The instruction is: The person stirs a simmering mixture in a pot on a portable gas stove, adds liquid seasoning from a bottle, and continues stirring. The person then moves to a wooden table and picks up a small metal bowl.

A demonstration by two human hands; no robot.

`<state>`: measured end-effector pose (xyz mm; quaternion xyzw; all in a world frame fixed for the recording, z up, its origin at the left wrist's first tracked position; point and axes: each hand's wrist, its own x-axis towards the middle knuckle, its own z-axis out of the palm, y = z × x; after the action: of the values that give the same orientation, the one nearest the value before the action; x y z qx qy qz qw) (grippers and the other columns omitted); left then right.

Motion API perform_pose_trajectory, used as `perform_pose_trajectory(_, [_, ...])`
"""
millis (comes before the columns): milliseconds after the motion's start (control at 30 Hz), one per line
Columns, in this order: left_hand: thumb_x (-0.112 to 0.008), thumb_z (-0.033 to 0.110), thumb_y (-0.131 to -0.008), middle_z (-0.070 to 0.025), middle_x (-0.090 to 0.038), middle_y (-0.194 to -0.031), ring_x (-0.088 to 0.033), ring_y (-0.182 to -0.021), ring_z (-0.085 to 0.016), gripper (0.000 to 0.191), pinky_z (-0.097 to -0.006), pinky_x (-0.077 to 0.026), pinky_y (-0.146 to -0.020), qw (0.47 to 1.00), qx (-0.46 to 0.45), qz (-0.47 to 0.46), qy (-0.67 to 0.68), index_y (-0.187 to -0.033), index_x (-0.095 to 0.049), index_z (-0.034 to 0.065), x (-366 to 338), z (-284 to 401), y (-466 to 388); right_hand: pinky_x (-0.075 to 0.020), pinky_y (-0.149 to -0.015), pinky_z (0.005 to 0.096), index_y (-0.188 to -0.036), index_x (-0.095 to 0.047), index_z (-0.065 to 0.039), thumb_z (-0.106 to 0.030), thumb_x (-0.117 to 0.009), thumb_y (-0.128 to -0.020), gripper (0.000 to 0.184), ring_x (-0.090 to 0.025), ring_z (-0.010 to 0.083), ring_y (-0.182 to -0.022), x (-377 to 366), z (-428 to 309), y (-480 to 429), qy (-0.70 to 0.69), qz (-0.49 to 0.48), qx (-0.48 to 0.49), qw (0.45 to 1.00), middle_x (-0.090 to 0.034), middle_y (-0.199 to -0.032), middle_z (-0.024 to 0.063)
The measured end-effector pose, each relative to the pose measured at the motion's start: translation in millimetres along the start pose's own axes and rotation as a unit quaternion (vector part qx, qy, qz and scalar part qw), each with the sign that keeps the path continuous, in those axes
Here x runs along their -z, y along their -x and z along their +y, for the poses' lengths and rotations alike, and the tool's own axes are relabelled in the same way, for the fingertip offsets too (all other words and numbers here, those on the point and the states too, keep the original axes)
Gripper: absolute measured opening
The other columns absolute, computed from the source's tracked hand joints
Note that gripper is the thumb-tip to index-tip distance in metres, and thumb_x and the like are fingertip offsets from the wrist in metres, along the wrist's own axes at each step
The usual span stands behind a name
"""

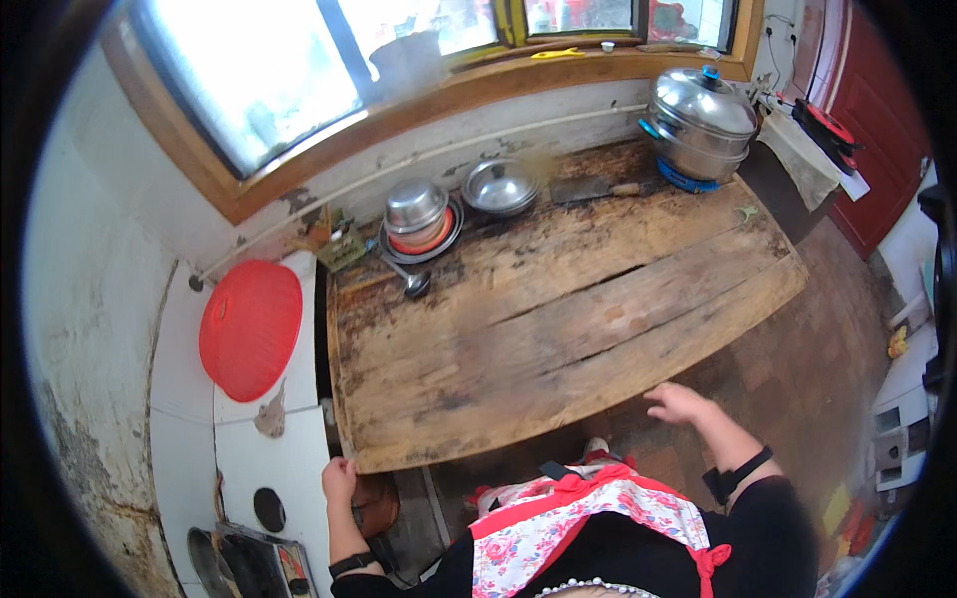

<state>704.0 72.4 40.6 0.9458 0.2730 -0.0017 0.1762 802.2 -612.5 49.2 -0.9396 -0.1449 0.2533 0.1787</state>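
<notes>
Before me stands a worn wooden table (523, 329) with cracked, stained planks. My left hand (339, 478) is at its front left corner with the fingers curled; whether they grip the wood is hidden. By the front edge, further right, my right hand (679, 404) has thumb and fingers apart and holds nothing. Along the table's back are a steel ladle (416, 284), an upturned steel bowl (416, 205) on a stack of dishes, a steel basin (499, 187), a cleaver (582, 190) and a lidded steel steamer pot (703, 123). A small green object (745, 214) lies near the right end.
On the white tiled counter (273, 471) at left lie a red plastic food cover (253, 329) and a rag (271, 413). A gas stove (262, 560) sits lower left. Past the table's right end are a cloth-covered surface (804, 157) and a red door (878, 127).
</notes>
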Motion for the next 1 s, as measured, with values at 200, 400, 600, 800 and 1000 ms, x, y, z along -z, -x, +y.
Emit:
perform_pose_trajectory(200, [-0.065,0.027,-0.08,-0.0165,-0.066,-0.079,-0.064,-0.075,-0.03,0.027,-0.0379,-0.05,-0.067,0.985,-0.166,0.015,0.035,-0.09,-0.065,0.0021,16.7,219.9,-103.5,-0.0483,-0.081,0.0423,-0.11,-0.061,-0.008,-0.037,-0.064,-0.078,0.043,-0.058,0.0342,-0.094,237.3,10.4,-113.6,0.071,0.215,0.052,0.973,-0.062,-0.098,0.0185])
perform_pose_trajectory(400, [-0.065,0.026,-0.08,-0.0139,-0.066,-0.079,-0.064,-0.075,-0.029,0.027,-0.0365,-0.05,-0.067,0.966,-0.236,0.02,0.1,-0.094,-0.065,0.0034,-8.6,336.1,-175.4,-0.048,-0.084,0.0407,-0.106,-0.063,-0.007,-0.037,-0.065,-0.076,0.042,-0.059,0.0307,-0.099,355.0,-58.2,-262.0,0.109,0.315,0.067,0.941,-0.062,-0.106,0.0166])
perform_pose_trajectory(600, [-0.068,0.017,-0.075,-0.019,-0.056,-0.11,-0.054,-0.102,-0.034,0.048,-0.039,-0.045,-0.086,0.935,-0.303,0.045,0.177,-0.118,-0.052,0.0021,-60.8,387.4,-225.9,-0.0475,-0.088,0.0339,-0.108,-0.065,-0.007,-0.031,-0.068,-0.077,0.039,-0.062,0.0245,-0.098,334.7,-94.5,-437.3,-0.114,0.23,0.041,0.966,-0.065,-0.107,0.0125])
perform_pose_trajectory(800, [-0.07,0.012,-0.073,-0.0207,-0.055,-0.115,-0.051,-0.109,-0.035,0.053,-0.04,-0.042,-0.092,0.931,-0.325,0.014,0.163,-0.121,-0.05,0.0019,-97.6,418.5,-262.4,-0.0427,-0.091,0.0437,-0.124,-0.051,-0.011,-0.026,-0.063,-0.081,0.048,-0.051,0.0362,-0.106,284.6,-107.7,-569.3,0.022,0.241,0.068,0.968,-0.05,-0.121,0.0153])
perform_pose_trajectory(1000, [-0.065,0.014,-0.08,-0.02,-0.056,-0.114,-0.053,-0.108,-0.035,0.04,-0.0398,-0.042,-0.092,0.928,-0.303,-0.013,0.218,-0.117,-0.054,0.0003,-124.6,465.6,-298.8,-0.0424,-0.089,0.0425,-0.117,-0.054,-0.006,-0.017,-0.052,-0.085,0.034,-0.051,0.0359,-0.101,288.5,-88.4,-583.0,0.026,0.226,0.055,0.972,-0.052,-0.111,0.0189])
